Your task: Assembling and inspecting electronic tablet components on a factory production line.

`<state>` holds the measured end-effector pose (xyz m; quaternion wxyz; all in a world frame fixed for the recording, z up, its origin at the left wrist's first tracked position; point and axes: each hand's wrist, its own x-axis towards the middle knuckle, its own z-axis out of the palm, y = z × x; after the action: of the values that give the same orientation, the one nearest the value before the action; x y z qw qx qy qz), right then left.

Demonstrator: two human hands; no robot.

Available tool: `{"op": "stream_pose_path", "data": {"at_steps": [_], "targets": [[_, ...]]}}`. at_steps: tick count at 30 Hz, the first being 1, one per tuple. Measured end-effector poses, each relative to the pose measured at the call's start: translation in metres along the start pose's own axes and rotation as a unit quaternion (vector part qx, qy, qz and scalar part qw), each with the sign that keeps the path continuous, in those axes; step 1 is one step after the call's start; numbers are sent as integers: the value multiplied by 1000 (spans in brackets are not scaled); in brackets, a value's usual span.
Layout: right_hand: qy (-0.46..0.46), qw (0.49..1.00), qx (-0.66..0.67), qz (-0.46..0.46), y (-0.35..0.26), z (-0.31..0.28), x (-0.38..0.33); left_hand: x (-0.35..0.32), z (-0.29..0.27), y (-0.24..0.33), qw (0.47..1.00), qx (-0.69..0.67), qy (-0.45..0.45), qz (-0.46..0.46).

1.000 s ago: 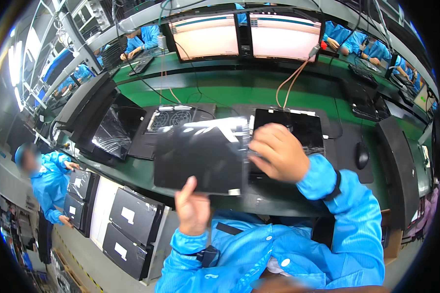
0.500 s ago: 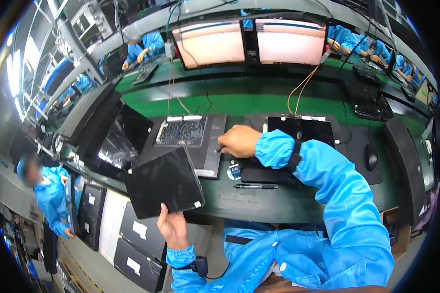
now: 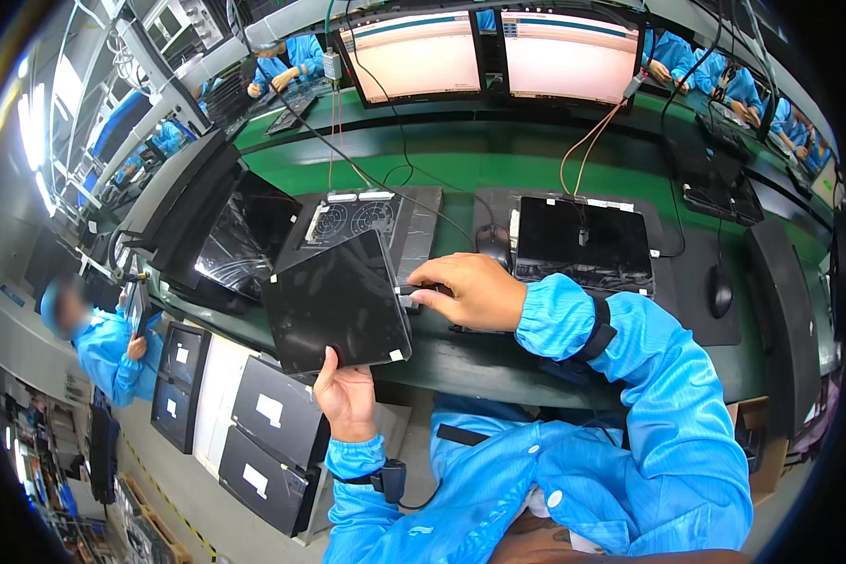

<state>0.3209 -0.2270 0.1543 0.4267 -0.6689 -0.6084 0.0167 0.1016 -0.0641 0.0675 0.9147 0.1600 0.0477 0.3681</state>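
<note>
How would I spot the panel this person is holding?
Start at the green bench. Left of centre, over its near edge, the left hand holds a glossy black panel. Unlike the dark screen lying farther right, it is hand-held and sits askew.

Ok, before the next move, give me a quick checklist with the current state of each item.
1. Left hand holding the dark panel by its lower edge: ok.
2. Right hand at the panel's right edge, pinching a small plug: ok.
3. Plug fully seated: cannot tell, fingers and angle hide it.
4. Panel set down on the bench: not ok, held up by the left hand.
5. Both monitors lit: ok.
</note>
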Motion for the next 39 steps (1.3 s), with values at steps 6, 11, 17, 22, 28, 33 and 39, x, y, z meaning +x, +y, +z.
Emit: {"op": "stream_pose_path", "data": {"at_steps": [6,11,17,22,28,33,39], "targets": [[-40,999,-4,6,-2,-13,-3,1,3,2,999,26,2,-28],[-36,997,-57,-43,20,-6,7,30,1,3,994,82,23,-74],[-17,978,-208,14,45,1,22,88,-3,0,982,128,25,-133],[-36,955,-294,-1,46,22,32,157,-1,9,972,159,26,-169],[-92,951,-283,77,71,30,47,180,24,29,871,359,45,-332],[-69,949,-301,72,76,43,52,145,14,34,527,842,54,103],[-142,938,-285,137,72,56,73,138,-34,12,461,840,-48,280]]}}
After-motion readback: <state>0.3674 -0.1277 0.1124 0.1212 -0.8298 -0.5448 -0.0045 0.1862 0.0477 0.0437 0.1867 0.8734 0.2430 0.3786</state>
